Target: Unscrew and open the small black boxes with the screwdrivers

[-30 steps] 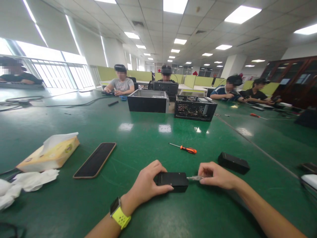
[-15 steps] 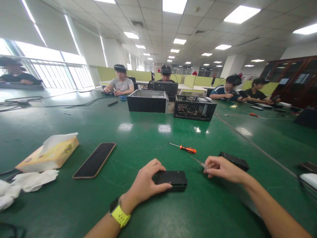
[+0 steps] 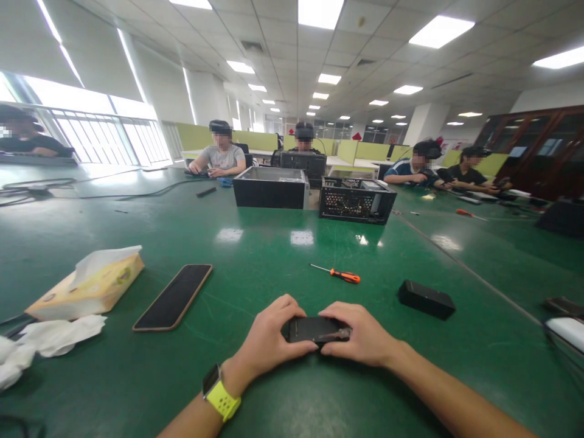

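Observation:
A small flat black box (image 3: 310, 328) lies on the green table (image 3: 255, 255) right in front of me. My left hand (image 3: 269, 340), with a yellow-strapped watch at the wrist, grips the box's left end, thumb underneath and fingers over the top. My right hand (image 3: 360, 334) covers the box's right end and keeps a thin clear-handled screwdriver (image 3: 335, 334) pinched against it, lying across the top. A second black box (image 3: 426, 298) sits on the table to the right, apart from my hands. An orange-handled screwdriver (image 3: 340, 274) lies just beyond.
A phone (image 3: 174, 296) lies face up to the left, beside a tissue box (image 3: 86, 286) and crumpled tissues (image 3: 55, 336). Two open black computer cases (image 3: 271, 187) stand farther back. Several people sit at the table's far sides. More devices lie at the right edge (image 3: 566, 319).
My right hand swung back from the right, carrying the thin screwdriver, and now rests on the black box's right end. My left hand stayed on the box.

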A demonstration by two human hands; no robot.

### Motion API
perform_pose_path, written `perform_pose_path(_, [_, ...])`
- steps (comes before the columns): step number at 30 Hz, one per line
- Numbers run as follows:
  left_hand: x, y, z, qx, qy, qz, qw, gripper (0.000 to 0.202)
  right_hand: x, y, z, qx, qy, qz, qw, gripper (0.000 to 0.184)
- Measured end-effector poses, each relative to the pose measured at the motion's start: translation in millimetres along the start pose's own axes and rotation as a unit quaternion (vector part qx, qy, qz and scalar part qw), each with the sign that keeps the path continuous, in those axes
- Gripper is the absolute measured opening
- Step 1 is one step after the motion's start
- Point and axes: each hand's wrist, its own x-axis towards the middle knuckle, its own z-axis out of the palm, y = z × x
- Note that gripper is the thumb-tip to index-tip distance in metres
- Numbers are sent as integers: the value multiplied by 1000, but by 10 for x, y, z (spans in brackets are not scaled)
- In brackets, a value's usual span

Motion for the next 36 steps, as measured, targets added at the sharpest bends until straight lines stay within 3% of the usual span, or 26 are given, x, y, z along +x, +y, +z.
perform_pose_path(5, [4,-26,-30,-37,35,22,998,45,19,-2,-53,-1,6,-3,1000,36])
perform_pose_path(7, [11,-52,-60,-53,77,26,995,45,-20,88,-248,0,47,20,999,35])
perform_pose_path(9, [15,-78,-77,-55,110,22,992,36,-105,289,-573,-25,132,80,988,39])
perform_pose_path(10, [14,-89,-76,-53,117,19,992,32,-169,433,-773,-48,189,137,971,44])
perform_pose_path(12, [7,-101,-58,-48,116,14,992,28,-341,786,-1194,-111,292,277,909,60])
perform_pose_path(14, [-3,-102,-27,-46,104,14,993,25,-560,1161,-1559,-198,332,401,830,67])
perform_pose_path(17, [-5,-99,12,-42,95,21,994,23,-914,1610,-1845,-224,334,457,793,70])
perform_pose_path(20, [6,-104,29,-35,94,18,995,20,-1184,1850,-1842,-221,313,494,780,67])
perform_pose_path(23, [9,-107,35,-26,84,9,996,19,-1306,1933,-1766,-210,293,505,784,67])
perform_pose_path(30, [-1,-90,17,-16,78,3,997,20,-1318,1847,-1838,-174,246,490,818,76])
perform_pose_path(36, [0,-70,7,-15,79,7,997,15,-1331,1787,-1864,-220,226,498,808,73])
